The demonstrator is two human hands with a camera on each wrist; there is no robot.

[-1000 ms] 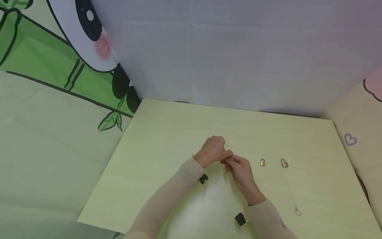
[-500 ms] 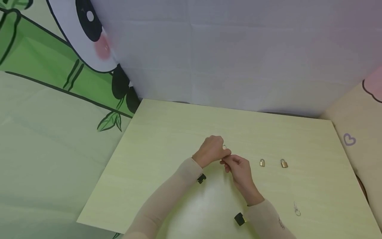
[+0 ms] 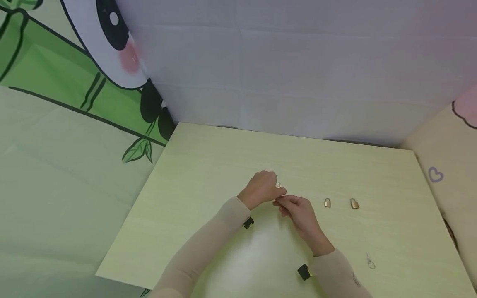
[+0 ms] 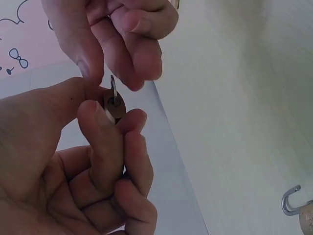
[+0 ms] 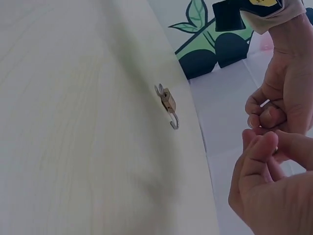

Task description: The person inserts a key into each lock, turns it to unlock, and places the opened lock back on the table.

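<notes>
My left hand (image 3: 262, 189) grips a small brass padlock (image 4: 117, 108) in its thumb and fingers. The shackle of this padlock stands out past the hand in the head view. A thin metal key (image 4: 113, 85) sits edge-on in the lock's underside, facing my right hand (image 3: 299, 215). The right thumb and forefinger close in on either side of that key. In the right wrist view the left hand (image 5: 288, 93) and the right hand (image 5: 274, 171) meet at the fingertips, which hide most of the lock and key.
Two brass padlocks, a smaller one (image 3: 327, 203) and a larger one (image 3: 354, 203), lie to the right on the table (image 3: 208, 153). Nearer the front lies a key ring (image 3: 370, 261). Another padlock (image 5: 168, 100) with its shackle swung out rests on the table in the right wrist view.
Both hands have drifted slightly left together, still joined at the fingertips over the padlock. The padlocks and key ring on the table have stayed put.
</notes>
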